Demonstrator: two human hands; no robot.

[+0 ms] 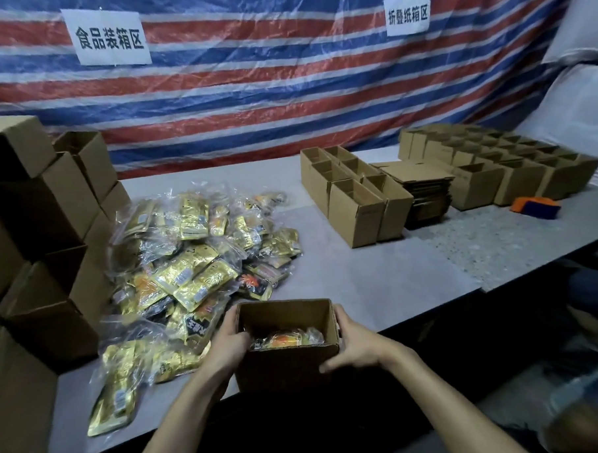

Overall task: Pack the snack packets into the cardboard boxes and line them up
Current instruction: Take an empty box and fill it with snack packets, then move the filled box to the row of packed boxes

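At the table's near edge, the left hand [227, 346] and right hand [354, 347] each grip a side wall of one open cardboard box [286, 367], fingers curled round the stiff brown corrugated board. Glossy packets [289, 339] already lie in its bottom, so I judge this box partly or newly filled and not yet lined up.

Much is left: a big loose pile of snack packets [196, 265], crinkly gold and black foil in clear wrap, sprawls from the near left edge toward the middle of the grey table [378, 267]. Stacked boxes [40, 217] rise along the left edge (filled or not, I cannot tell). Toward the far edge stand empty boxes [351, 196], then flat cardboard sheets [422, 190] beside them.
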